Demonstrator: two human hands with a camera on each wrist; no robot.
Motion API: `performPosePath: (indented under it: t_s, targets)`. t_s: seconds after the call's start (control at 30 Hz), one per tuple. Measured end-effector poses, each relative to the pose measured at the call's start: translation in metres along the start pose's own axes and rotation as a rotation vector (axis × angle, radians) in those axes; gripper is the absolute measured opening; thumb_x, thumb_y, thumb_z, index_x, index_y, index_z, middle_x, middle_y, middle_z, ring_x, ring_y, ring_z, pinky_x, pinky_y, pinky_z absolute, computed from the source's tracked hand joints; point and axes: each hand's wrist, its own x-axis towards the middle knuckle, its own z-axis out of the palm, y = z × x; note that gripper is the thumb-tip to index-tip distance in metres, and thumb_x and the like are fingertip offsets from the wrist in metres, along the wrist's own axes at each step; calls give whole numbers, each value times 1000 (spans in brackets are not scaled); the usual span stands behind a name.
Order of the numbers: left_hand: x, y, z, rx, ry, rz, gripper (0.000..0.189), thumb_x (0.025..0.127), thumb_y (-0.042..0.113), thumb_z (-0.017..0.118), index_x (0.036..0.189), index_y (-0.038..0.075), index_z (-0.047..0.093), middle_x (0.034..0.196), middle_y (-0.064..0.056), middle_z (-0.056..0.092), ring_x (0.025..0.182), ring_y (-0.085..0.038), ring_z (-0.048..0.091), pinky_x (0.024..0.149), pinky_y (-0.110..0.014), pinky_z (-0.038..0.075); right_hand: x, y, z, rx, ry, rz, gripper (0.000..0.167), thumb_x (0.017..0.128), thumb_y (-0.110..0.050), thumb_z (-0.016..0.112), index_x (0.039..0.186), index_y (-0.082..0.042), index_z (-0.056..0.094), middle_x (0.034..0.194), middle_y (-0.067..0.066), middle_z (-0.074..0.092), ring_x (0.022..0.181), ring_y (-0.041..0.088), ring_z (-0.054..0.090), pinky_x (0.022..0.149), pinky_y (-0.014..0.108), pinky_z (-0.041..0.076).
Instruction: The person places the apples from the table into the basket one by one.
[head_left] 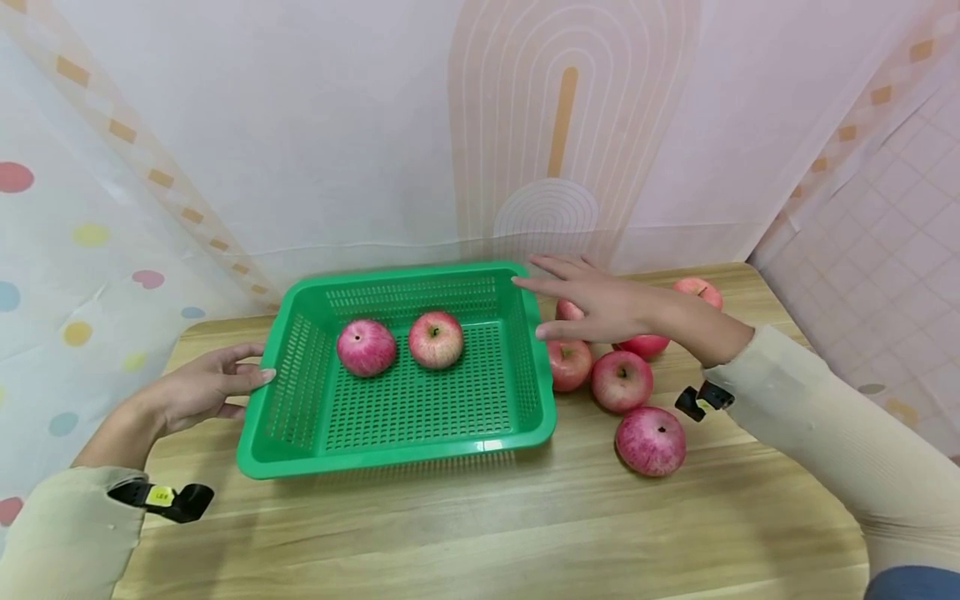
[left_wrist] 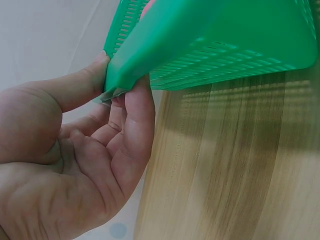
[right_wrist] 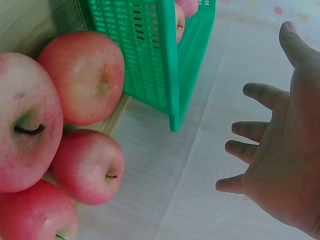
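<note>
On pale wood (head_left: 480,533), the basket (head_left: 405,455) looks glossy green (and slotted).

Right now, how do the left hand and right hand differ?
The left hand grips the basket; the right hand holds nothing. The left hand's fingers bend under the rim, while the right hand's are spread. Both hands are bare, with pale sleeves at the wrists.

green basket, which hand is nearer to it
Left: the left hand grips the green basket at its left rim; the right hand is near the opposite rim, not gripping it.
</note>
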Motion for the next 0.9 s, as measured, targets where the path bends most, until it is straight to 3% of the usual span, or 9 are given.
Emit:
performPosePath:
  t_s: [0.27, 0.53, 0.7, 0.9]
  targets:
    - [1, 0, 0, -22, -6, 16, 48, 110, 15, 48, 150, 1, 25, 114, -2, 68, 98, -20, 71, 83, -42, 60, -19, 16, 1, 60, 56, 66, 71, 102, -46, 61, 160, -15, 34, 168, 19, 14, 155, 38, 9, 120, 63, 15]
    - [0, 2, 1, -27, 1, 3, 49, 110, 15, 48, 150, 0, 25, 113, -1, 68, 98, -19, 71, 84, -42, 60, -35, 29, -3, 80, 92, 108, 67, 105, -45, 55, 161, -16, 32, 168, 17, 13, 154, 38, 10, 120, 64, 14]
    - [0, 2, 2, -35, 3, 2, 45, 110, 15, 49, 148, 4, 28, 113, -1, 68, 98, -19, 71, 84, -42, 60, -44, 37, -5, 118, 118, 154, 67, 104, -42, 58, 161, -17, 31, 169, 14, 11, 155, 36, 7, 120, 64, 13]
    - [0, 2, 1, -35, 7, 0, 41, 110, 15, 49, 146, 6, 31, 113, -1, 68, 98, -19, 71, 83, -41, 60, -56, 45, -6, 149, 163, 153, 65, 104, -33, 58, 160, -13, 33, 169, 17, 12, 154, 40, 8, 118, 68, 13]
